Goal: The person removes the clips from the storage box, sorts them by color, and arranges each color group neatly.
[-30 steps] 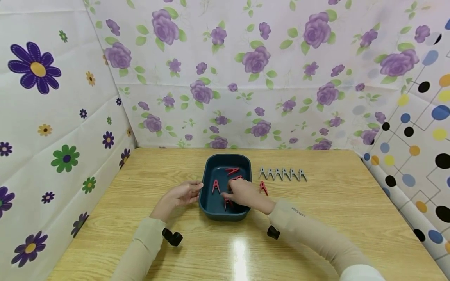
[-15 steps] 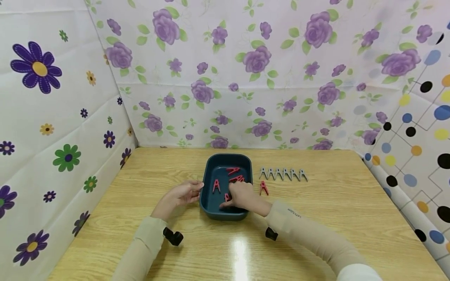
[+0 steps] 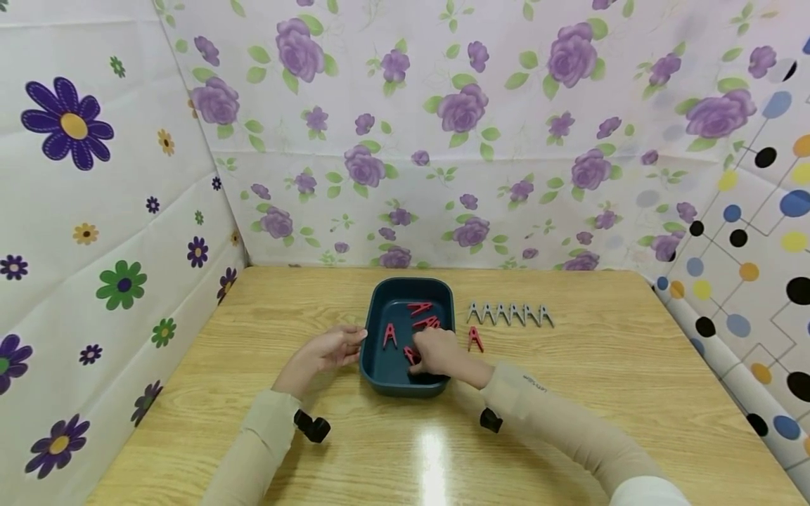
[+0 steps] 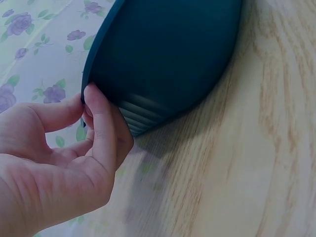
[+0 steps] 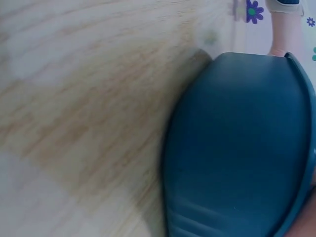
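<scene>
A dark teal plastic bin (image 3: pixel 375 379) stands on the table. My left hand (image 3: pixel 329 349) pinches its left rim between thumb and fingers, close up in the left wrist view, where the bin's wall (image 4: pixel 168 54) fills the top. Inside the bin, my right hand (image 3: pixel 439 353) reaches over the right rim, its thumb and fingers around a red clothespin (image 3: pixel 410 355) that they partly cover. Other red clothespins lie in the bin: one upright at left (image 3: pixel 389 336), one at the back (image 3: pixel 420 308), and more just beyond my right fingers. The right wrist view shows mostly the bin's outer wall (image 5: pixel 237 143).
Right of the bin, several grey clothespins (image 3: pixel 501 313) stand in a row on the wooden table (image 3: pixel 569 379). A single red clothespin (image 3: pixel 474 339) lies just in front of that row's left end. Flowered cloth (image 3: pixel 405 197) hangs behind the table, with patterned cloth at both sides.
Within the bin, my right hand has shifted slightly and its thumb has drawn in; the red clothespin at its fingers has turned to a slant. The left hand keeps its place on the rim.
</scene>
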